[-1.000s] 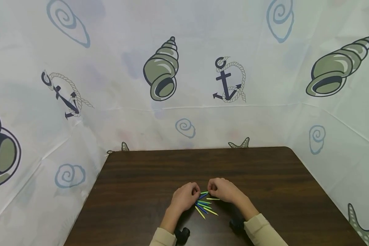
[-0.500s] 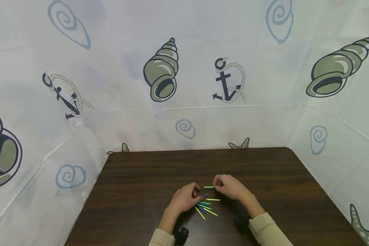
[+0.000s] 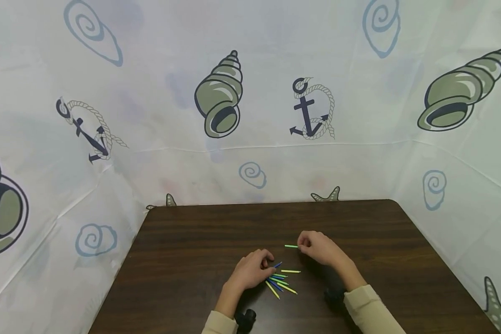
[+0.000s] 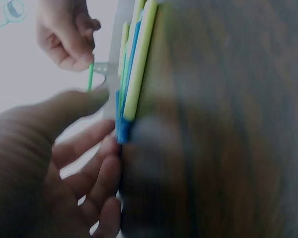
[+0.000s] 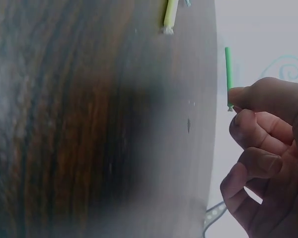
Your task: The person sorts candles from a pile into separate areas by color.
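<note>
My right hand (image 3: 319,246) pinches a thin green stick (image 3: 291,246) by its right end, between thumb and fingertips. In the right wrist view this green stick (image 5: 228,67) stands out past the thumb, with a small pale tip at the pinched end. My left hand (image 3: 252,269) lies beside a fanned group of slim yellow, blue and green sticks, thumb and fingers apart. Its fingertips come right up to the end of a blue stick (image 4: 122,130) in the left wrist view. One yellow stick (image 3: 290,271) lies a little apart from the fan.
The dark wooden table (image 3: 192,241) extends around both hands. Black devices, one on the left wrist (image 3: 246,320) and one on the right (image 3: 334,297), hang close over it. A pale cloth (image 3: 271,120) printed with shells and anchors surrounds the table behind and at the sides.
My right hand has moved away from the fan, up and to the right, carrying the green stick. The left hand has stayed at the fan, its thumb and fingers spreading apart.
</note>
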{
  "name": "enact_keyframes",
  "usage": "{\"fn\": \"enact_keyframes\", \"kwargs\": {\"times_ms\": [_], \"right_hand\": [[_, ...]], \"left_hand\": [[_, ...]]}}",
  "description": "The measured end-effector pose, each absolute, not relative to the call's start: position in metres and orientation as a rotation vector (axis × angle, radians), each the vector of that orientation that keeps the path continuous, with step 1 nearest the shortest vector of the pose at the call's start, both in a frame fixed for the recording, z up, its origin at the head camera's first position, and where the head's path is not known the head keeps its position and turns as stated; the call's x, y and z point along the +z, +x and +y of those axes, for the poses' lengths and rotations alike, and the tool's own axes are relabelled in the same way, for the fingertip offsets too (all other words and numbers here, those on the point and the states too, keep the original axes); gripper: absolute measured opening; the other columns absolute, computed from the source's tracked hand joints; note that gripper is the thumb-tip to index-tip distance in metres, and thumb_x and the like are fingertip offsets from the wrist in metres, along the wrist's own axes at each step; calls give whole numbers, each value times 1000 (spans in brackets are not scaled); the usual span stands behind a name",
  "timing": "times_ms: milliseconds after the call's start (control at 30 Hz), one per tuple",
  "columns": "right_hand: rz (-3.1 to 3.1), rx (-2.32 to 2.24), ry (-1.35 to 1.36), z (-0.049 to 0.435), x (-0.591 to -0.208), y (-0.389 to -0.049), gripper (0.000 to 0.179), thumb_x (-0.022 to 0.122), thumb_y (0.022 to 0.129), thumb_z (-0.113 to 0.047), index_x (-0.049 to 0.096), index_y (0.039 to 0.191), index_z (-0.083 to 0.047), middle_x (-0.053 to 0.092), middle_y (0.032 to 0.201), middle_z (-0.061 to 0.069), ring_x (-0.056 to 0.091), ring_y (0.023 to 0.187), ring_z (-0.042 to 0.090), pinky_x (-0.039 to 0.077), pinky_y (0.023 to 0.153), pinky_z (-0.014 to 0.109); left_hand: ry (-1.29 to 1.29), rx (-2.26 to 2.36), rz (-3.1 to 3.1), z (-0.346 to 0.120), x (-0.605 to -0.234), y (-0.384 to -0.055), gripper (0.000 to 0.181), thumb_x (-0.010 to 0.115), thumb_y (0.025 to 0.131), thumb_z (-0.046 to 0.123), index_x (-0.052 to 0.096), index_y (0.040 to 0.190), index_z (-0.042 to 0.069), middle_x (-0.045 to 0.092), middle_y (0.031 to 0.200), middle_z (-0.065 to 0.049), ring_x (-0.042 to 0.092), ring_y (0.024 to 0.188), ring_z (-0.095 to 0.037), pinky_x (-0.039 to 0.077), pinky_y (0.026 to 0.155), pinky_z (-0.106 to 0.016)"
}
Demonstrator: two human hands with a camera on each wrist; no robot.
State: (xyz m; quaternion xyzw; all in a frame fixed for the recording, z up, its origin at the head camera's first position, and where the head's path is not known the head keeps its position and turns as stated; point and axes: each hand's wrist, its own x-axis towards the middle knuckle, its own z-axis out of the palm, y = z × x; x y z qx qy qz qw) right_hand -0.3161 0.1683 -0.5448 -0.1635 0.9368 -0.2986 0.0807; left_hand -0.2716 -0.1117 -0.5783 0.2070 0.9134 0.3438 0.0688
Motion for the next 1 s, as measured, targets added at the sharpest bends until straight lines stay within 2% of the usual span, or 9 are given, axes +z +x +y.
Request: {"fn": "enact_keyframes", "kwargs": {"times_ms": [200,500,667,767,900,1000], "right_hand": [[2871,-832,-349,178,-545,-319,7,72,103,-22,70,98,-17,65,88,-4,57,74,15,46,66,35],[2918,-810,-243,191,-544,-328,7,71,103,-22,70,99,-16,65,89,-2,57,72,17,44,63,36],[2916,-822,-161,199,-548,-333,6,68,103,-20,71,101,-15,66,89,1,57,72,19,44,63,37],[2918,-820,-105,204,-550,-335,9,67,103,-20,72,103,-13,66,90,2,58,73,20,43,63,38],[2921,-814,-38,208,-552,-335,10,66,104,-20,72,104,-13,66,90,3,57,74,22,43,64,39],[2914,-831,-16,210,-554,-335,10,65,104,-20,73,104,-13,66,90,3,57,73,22,42,65,39]], "left_hand": [[688,1094,2596,-126,-597,-281,26,80,98,36,72,121,27,59,103,14,54,94,-4,45,89,-36],[692,1132,2610,-126,-599,-281,20,80,98,33,73,115,27,61,101,15,55,94,-5,43,94,-40],[780,1101,2569,-129,-584,-274,27,78,99,36,73,120,20,61,106,10,55,96,-6,45,91,-38],[818,1104,2509,-132,-571,-270,33,78,100,35,72,124,13,63,110,3,56,99,-11,46,91,-39],[799,1118,2447,-135,-576,-274,36,79,99,37,72,127,15,62,114,3,56,103,-12,47,94,-39],[783,1124,2438,-139,-587,-278,37,79,98,44,71,127,23,60,114,9,54,103,-7,45,96,-39]]}}
